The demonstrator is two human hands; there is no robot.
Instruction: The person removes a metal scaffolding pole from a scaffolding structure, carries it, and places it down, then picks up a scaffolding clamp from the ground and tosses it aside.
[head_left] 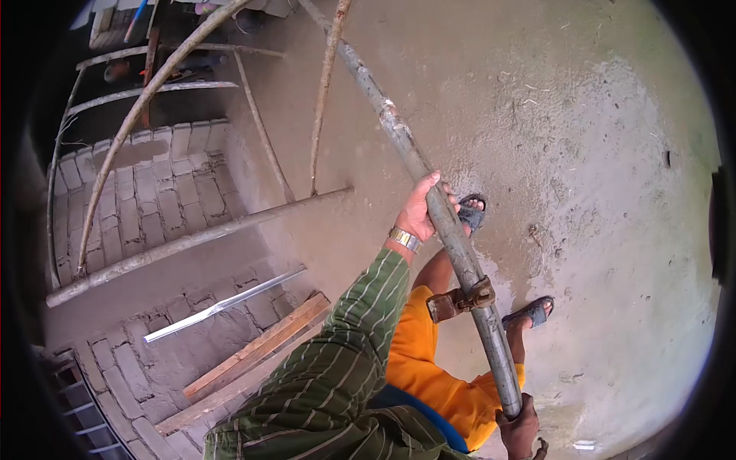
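Observation:
A long grey metal pipe runs slantwise from the top of the view down to the lower right. My left hand, with a metal watch at the wrist, is closed around its middle part. Near its lower end, my right hand grips the pipe, partly cut off by the bottom of the view. Between the two hands a rusty clamp is fixed on the pipe. My green striped sleeve reaches across the lower middle. The pipe's far end is out of view.
My sandalled feet stand on a wet, smeared floor. At left, wooden poles form a frame before brickwork. A shiny metal strip and wooden planks lie lower left; a ladder-like metal piece is at the corner.

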